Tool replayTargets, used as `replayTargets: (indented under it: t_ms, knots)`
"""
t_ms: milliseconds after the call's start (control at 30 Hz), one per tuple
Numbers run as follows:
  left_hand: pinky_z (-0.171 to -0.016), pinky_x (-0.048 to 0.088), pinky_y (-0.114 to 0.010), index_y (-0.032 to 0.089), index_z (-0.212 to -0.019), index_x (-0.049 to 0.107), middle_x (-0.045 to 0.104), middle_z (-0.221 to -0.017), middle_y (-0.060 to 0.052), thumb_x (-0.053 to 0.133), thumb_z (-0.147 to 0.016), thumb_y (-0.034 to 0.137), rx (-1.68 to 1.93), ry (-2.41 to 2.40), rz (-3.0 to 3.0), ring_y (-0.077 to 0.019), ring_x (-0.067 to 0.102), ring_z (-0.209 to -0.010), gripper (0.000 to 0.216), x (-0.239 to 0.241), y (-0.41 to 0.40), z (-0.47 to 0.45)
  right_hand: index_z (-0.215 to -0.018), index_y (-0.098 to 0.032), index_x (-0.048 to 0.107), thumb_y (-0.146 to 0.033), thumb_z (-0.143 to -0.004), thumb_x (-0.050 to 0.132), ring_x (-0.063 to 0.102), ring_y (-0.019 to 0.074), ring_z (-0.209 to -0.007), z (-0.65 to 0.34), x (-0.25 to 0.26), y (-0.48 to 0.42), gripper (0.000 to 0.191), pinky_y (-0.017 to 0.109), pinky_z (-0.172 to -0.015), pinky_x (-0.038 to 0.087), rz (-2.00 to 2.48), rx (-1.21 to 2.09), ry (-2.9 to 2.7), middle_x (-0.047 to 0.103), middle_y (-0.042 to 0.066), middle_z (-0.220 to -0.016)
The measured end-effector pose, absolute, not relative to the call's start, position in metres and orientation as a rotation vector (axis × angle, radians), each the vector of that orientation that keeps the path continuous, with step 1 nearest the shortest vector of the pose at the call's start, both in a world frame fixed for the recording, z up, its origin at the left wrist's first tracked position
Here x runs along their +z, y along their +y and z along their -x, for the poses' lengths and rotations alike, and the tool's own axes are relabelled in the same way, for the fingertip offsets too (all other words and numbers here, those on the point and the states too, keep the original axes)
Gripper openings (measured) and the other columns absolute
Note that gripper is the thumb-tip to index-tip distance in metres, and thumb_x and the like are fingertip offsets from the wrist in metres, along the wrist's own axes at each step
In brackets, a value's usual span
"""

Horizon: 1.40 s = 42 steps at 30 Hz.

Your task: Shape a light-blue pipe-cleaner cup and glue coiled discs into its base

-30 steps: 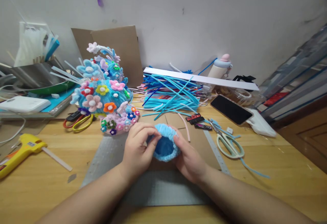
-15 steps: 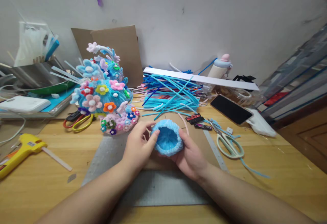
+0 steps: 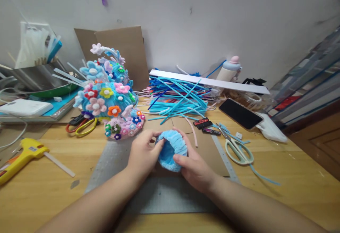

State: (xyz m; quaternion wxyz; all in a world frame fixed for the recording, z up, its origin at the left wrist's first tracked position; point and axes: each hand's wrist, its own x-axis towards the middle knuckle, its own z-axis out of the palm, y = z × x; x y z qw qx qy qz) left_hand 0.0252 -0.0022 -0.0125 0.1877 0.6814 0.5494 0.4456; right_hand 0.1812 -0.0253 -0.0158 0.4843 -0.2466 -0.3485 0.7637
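Since half a second ago, blue fuzzy cup [image 3: 171, 149] tipped, mouth now facing far-left. Left hand [image 3: 143, 153] pinches its left rim; right hand [image 3: 192, 165] cups its right side, thumb across. Held between both, above grey mat [image 3: 164, 194].

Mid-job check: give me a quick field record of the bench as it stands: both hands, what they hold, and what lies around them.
left hand: fingers pinch the left rim of the blue fuzzy cup
right hand: cradles the cup from the right, thumb across its side
cup: rim uppermost, held between both hands
surface: grey mat on a wooden table
to the left: flower arrangement, yellow glue gun
to the right: mint scissors, ruler, phone
behind: pile of blue pipe cleaners
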Motion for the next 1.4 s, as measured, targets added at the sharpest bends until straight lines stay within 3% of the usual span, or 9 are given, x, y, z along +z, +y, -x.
replayTargets:
  t_ms: [200, 367, 467, 600, 800, 1000, 1200, 1400]
  knots:
    - [-0.075, 0.049, -0.030, 0.018, -0.084, 0.066, 0.071, -0.087, -0.004, 0.056, -0.082, 0.018, 1.246, 1.605, -2.355, -0.0188, 0.065, -0.084, 0.010, -0.014, -0.005, -0.021, -0.131, -0.037, 0.035, -0.021, -0.070, 0.074, 0.057, 0.0180, -0.107, -0.180, -0.016, -0.030, 0.073, 0.035, -0.090, 0.046, 0.649, 2.005, -0.688, 0.056, -0.001, -0.127]
    - [-0.067, 0.049, -0.032, 0.019, -0.076, 0.065, 0.070, -0.082, -0.004, 0.054, -0.082, 0.019, 1.023, 1.720, -2.549, -0.0213, 0.065, -0.078, 0.013, -0.006, -0.008, -0.022, -0.116, -0.022, 0.053, -0.040, -0.080, 0.062, 0.064, 0.0215, -0.090, -0.180, -0.018, -0.026, 0.041, 0.045, -0.082, 0.051, 0.718, 2.215, -0.465, 0.067, 0.006, -0.107]
    - [-0.072, 0.050, -0.034, 0.021, -0.088, 0.066, 0.071, -0.092, -0.004, 0.057, -0.082, 0.022, 0.894, 1.705, -2.420, -0.0230, 0.064, -0.088, 0.011, -0.005, -0.005, -0.023, -0.108, -0.017, 0.058, -0.041, -0.087, 0.052, 0.067, 0.0222, -0.084, -0.181, -0.018, -0.019, 0.032, 0.048, -0.079, 0.052, 0.774, 2.274, -0.345, 0.070, 0.007, -0.096]
    - [-0.083, 0.051, -0.032, 0.021, -0.106, 0.062, 0.069, -0.105, -0.004, 0.065, -0.078, 0.032, 0.999, 1.524, -2.115, -0.0205, 0.064, -0.096, 0.030, -0.010, 0.002, -0.023, -0.107, -0.017, 0.058, -0.040, -0.091, 0.043, 0.068, 0.0221, -0.078, -0.184, -0.017, -0.011, 0.032, 0.048, -0.075, 0.053, 0.797, 2.283, -0.322, 0.072, 0.008, -0.092]
    - [-0.076, 0.050, -0.031, 0.019, -0.087, 0.067, 0.071, -0.089, -0.004, 0.058, -0.084, 0.023, 1.081, 1.506, -2.262, -0.0189, 0.065, -0.085, 0.011, -0.014, 0.002, -0.020, -0.104, -0.018, 0.059, -0.036, -0.090, 0.046, 0.067, 0.0201, -0.074, -0.183, -0.021, -0.014, 0.027, 0.046, -0.076, 0.053, 0.741, 2.284, -0.363, 0.071, 0.005, -0.084]
    - [-0.066, 0.049, -0.031, 0.019, -0.076, 0.067, 0.071, -0.081, -0.003, 0.053, -0.086, 0.027, 0.925, 1.626, -2.445, -0.0196, 0.066, -0.075, 0.019, -0.008, -0.002, -0.018, -0.105, -0.017, 0.060, -0.039, -0.091, 0.045, 0.067, 0.0201, -0.072, -0.183, -0.023, -0.017, 0.030, 0.044, -0.072, 0.054, 0.702, 2.326, -0.406, 0.071, 0.006, -0.083]
    - [-0.091, 0.042, -0.036, 0.018, -0.107, 0.060, 0.066, -0.107, -0.008, 0.054, -0.088, 0.032, 1.236, 1.422, -2.293, -0.0217, 0.057, -0.104, 0.025, 0.000, -0.003, -0.019, -0.116, -0.020, 0.056, -0.035, -0.086, 0.055, 0.065, 0.0182, -0.081, -0.183, -0.021, -0.012, 0.033, 0.038, -0.076, 0.052, 0.719, 2.118, -0.429, 0.069, 0.005, -0.097]
    - [-0.079, 0.038, -0.035, 0.017, -0.076, 0.060, 0.064, -0.078, -0.001, 0.067, -0.078, 0.031, 1.015, 1.149, -2.213, -0.0184, 0.058, -0.079, 0.016, -0.002, -0.013, -0.035, -0.125, -0.024, 0.050, -0.033, -0.081, 0.064, 0.061, 0.0159, -0.095, -0.183, -0.020, -0.012, 0.047, 0.029, -0.083, 0.048, 0.592, 1.923, -0.444, 0.065, 0.003, -0.111]
